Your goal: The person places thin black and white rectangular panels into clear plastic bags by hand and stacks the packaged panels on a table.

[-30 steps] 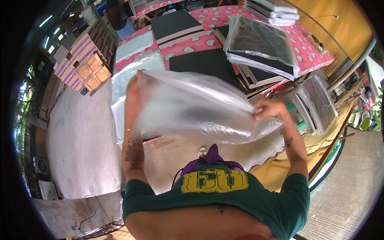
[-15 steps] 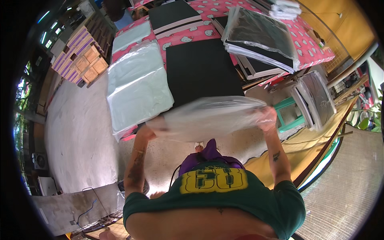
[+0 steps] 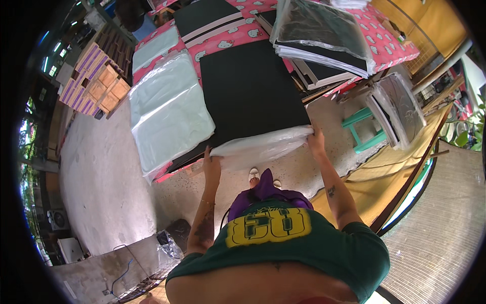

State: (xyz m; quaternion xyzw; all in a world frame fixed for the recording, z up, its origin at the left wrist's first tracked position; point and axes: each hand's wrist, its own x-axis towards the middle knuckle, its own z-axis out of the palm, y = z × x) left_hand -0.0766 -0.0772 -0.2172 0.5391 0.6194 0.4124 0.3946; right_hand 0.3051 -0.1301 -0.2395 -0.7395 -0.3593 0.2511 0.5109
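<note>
A large black board [image 3: 248,91] lies flat on the table, its front edge toward me. At that edge hangs a clear plastic bag [image 3: 260,148], stretched sideways between my hands. My left hand [image 3: 211,158] grips the bag's left corner beside the board's near left corner. Its right corner is pinched in my right hand [image 3: 316,139], close to the board's near right corner. The bag's mouth meets the board's front edge; whether the edge is inside it I cannot tell. Left of the board is a stack of pale, clear plastic bags [image 3: 172,106].
Pink patterned cloth [image 3: 223,45] covers the table. Plastic-wrapped black boards [image 3: 324,38] are piled at the right, more black boards [image 3: 207,17] at the back. A green stool [image 3: 364,130] stands right, beside wrapped sheets [image 3: 400,111]. Stacked boxes [image 3: 96,76] stand far left.
Both hands have moved forward to the board's front edge, bringing the bag against it. The bag, raised and billowing before, now hangs lower and narrower.
</note>
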